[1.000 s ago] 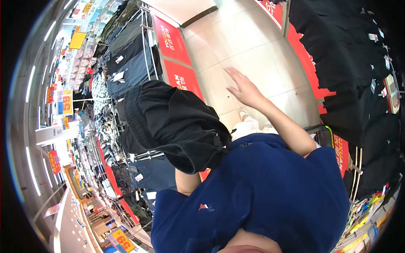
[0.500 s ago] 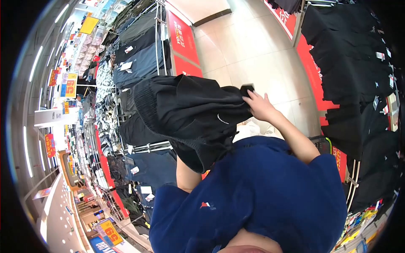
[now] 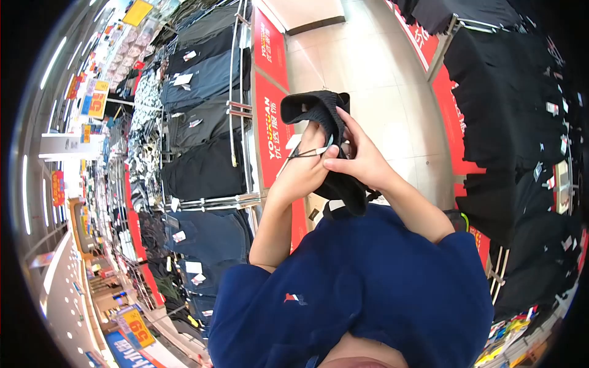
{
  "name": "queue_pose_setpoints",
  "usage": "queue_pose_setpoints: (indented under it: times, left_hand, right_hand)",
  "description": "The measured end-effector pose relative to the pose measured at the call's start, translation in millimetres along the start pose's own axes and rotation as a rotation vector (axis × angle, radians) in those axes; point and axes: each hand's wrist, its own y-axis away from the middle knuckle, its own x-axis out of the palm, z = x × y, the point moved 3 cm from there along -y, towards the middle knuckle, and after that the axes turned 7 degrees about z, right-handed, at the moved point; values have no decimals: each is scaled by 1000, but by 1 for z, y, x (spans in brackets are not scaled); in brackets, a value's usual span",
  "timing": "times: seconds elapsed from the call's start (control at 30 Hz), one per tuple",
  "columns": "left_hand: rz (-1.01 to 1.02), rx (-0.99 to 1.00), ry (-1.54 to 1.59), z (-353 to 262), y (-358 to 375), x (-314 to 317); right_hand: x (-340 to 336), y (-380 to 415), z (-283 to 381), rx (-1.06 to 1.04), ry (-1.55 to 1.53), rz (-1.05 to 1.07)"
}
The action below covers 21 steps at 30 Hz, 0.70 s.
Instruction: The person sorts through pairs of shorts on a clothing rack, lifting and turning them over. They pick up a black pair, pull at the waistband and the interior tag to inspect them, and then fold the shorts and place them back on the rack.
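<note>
Bunched black elastic-waist pants [image 3: 331,104] hang in front of my chest, their ribbed waistband folded at the top. My left hand [image 3: 304,172] has its fingers tucked into the folds and closed on the cloth; the fingertips are hidden. Across its back run a thin dark cord and a narrow white strip [image 3: 316,151], which I cannot identify. My right hand [image 3: 363,161] grips the pants from the right side, fingers along the waistband and thumb near the white strip. Below both hands, the lower part of the cloth hangs close to my dark blue shirt [image 3: 362,276].
Rails of folded dark trousers [image 3: 208,165] with white tags stand on the left. More black garments [image 3: 497,122] hang on a rack at the right. Red printed panels [image 3: 270,122] border the pale tiled floor [image 3: 356,55]. Yellow price signs [image 3: 135,325] show at the far left.
The pants have gone from spread out sideways to bunched upright between my hands. My left hand has come into view, and my right hand has moved down and closed on the cloth.
</note>
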Motion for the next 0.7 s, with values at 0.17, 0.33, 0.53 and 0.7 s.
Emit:
queue_pose_setpoints:
  times: [0.17, 0.33, 0.53, 0.7]
  left_hand:
    - [20, 1, 394, 20, 31, 5]
    - [130, -206, 16, 25, 40, 23]
    - [123, -197, 175, 9, 33, 15]
    - [-127, -303, 939, 124, 39, 106]
  right_hand:
    - [-1, 2, 0, 29, 155, 135]
    - [13, 1, -13, -23, 497, 90]
    - [-12, 2, 2, 17, 219, -97]
    - [-18, 8, 25, -21, 13, -202]
